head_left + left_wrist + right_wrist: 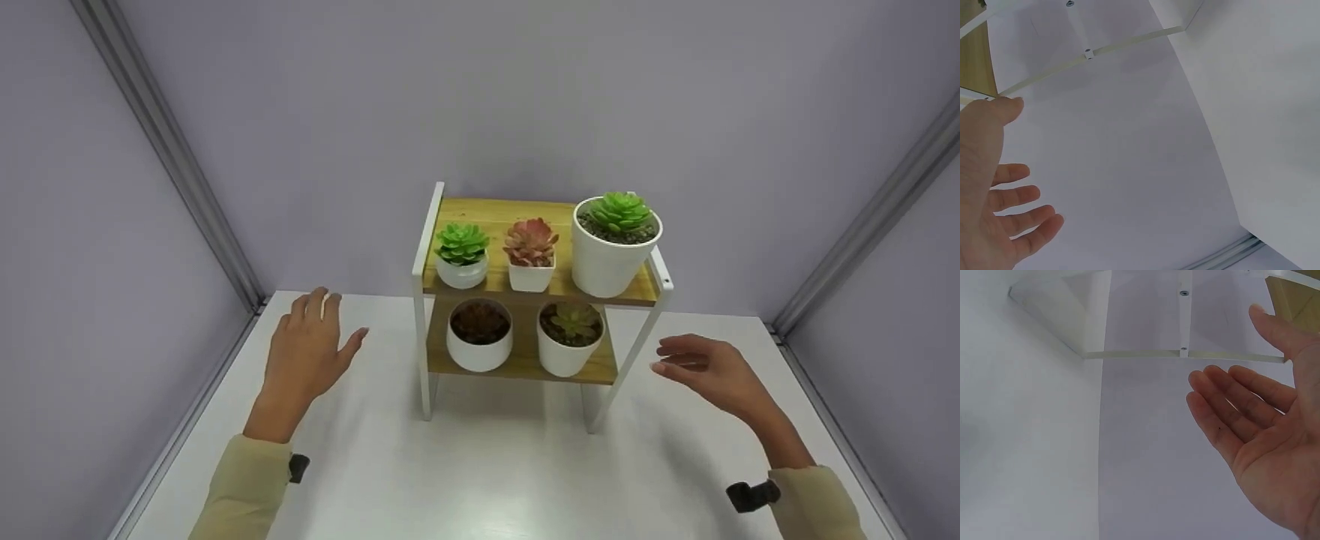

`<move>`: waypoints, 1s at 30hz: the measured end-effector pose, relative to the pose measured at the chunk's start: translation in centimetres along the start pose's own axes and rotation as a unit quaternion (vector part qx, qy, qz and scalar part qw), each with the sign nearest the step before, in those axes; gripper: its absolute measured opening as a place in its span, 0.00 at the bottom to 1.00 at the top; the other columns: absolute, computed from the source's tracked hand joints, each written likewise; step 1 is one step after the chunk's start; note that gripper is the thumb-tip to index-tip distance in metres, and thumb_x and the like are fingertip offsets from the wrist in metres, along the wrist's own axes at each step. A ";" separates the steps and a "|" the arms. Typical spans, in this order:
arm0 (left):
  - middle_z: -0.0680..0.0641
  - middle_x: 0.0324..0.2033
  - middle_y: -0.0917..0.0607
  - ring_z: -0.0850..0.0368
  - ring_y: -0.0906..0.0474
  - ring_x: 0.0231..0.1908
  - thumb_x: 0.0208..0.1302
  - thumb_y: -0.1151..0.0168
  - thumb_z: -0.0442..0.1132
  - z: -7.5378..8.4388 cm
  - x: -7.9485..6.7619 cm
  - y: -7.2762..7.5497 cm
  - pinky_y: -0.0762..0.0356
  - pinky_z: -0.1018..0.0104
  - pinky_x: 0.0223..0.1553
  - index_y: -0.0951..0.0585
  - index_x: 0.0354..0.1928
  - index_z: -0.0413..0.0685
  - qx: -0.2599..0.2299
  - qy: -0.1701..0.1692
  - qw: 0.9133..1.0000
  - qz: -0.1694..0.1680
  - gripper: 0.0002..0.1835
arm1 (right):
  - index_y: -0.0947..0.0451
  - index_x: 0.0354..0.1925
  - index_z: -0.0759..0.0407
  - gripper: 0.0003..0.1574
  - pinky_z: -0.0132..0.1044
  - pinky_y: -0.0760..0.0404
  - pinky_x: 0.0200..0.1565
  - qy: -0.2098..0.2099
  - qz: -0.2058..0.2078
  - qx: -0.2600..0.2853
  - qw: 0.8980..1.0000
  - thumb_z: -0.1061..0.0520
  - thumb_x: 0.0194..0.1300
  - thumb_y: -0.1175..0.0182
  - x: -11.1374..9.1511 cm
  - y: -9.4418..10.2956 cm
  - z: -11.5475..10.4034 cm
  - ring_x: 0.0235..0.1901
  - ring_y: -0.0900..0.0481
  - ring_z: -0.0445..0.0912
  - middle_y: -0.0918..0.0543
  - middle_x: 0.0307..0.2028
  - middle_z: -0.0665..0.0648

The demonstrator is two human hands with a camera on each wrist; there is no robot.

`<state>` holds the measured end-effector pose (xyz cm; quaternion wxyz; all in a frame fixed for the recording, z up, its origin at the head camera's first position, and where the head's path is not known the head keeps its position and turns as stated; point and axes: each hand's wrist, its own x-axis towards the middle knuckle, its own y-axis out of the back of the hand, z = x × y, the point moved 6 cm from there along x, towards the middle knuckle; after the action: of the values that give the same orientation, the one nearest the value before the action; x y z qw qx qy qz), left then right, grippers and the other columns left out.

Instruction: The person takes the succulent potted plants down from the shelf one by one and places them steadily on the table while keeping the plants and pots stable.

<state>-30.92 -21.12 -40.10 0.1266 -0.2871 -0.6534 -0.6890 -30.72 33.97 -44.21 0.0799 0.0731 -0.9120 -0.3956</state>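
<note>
While L hand [304, 349] w/ fingers spread & R hand [709, 375] w/ fingers loosely bent hang empty, best steer wide of rack [491, 211] so pots [606, 261] don't tip.

Left forearm [240, 491]: slants up from the lower left of the head view, sleeved in pale khaki to just short of the bare wrist [270, 424]. Left hand [304, 351]: points forward, back toward the head camera; fingers [315, 303] relaxed, slightly parted; thumb [351, 349] spread wide, inward. Right forearm [821, 506]: slants up from the lower right, likewise sleeved. Right hand [712, 371]: points inward, thumb side uppermost; fingers gently bent, close together; thumb apart from fingertips; palm [1275, 475] visible in the right wrist view. Both hands: held well apart.
</note>
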 end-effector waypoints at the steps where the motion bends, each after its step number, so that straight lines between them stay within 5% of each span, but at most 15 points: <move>1: 0.32 0.58 0.23 0.35 0.25 0.58 0.64 0.37 0.56 0.1 0.0 0.1 0.20 0.43 0.49 0.27 0.61 0.33 0.000 -0.003 1.000 -0.001 0.35 | 0.23 0.58 0.45 0.31 0.33 0.19 0.49 0.003 -0.001 0.003 1.000 0.34 0.62 0.37 0.0 0.0 -0.2 0.53 0.16 0.49 0.17 0.56 0.51; 9: 0.34 0.56 0.22 0.37 0.22 0.56 0.66 0.37 0.52 0.8 0.1 0.3 0.18 0.46 0.49 0.27 0.61 0.33 -0.027 -0.021 0.999 -0.031 0.32 | 0.22 0.56 0.43 0.27 0.28 0.19 0.49 0.020 -0.003 0.021 1.000 0.36 0.62 0.35 -0.1 -0.2 -1.4 0.53 0.16 0.46 0.17 0.55 0.50; 19: 0.35 0.56 0.22 0.40 0.24 0.58 0.65 0.34 0.46 1.9 0.6 1.6 0.19 0.51 0.54 0.26 0.60 0.30 -0.081 -0.043 0.996 -0.013 0.30 | 0.20 0.55 0.48 0.26 0.28 0.18 0.48 0.026 -0.002 0.067 0.997 0.41 0.61 0.33 -0.5 -0.4 -3.0 0.48 0.16 0.34 0.16 0.53 0.50; 30: 0.38 0.58 0.23 0.44 0.20 0.53 0.64 0.33 0.44 3.4 2.2 4.3 0.19 0.53 0.53 0.28 0.64 0.37 -0.220 -0.025 0.975 -0.006 0.30 | 0.19 0.52 0.43 0.22 0.26 0.18 0.48 0.047 0.030 0.075 0.996 0.43 0.60 0.32 -0.6 -0.5 -4.6 0.51 0.14 0.50 0.14 0.49 0.48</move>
<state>-29.47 -17.83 -35.36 0.0400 -0.3206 -0.4908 -0.8092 -29.17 30.47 -41.53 0.1291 0.0701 -0.9360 -0.3198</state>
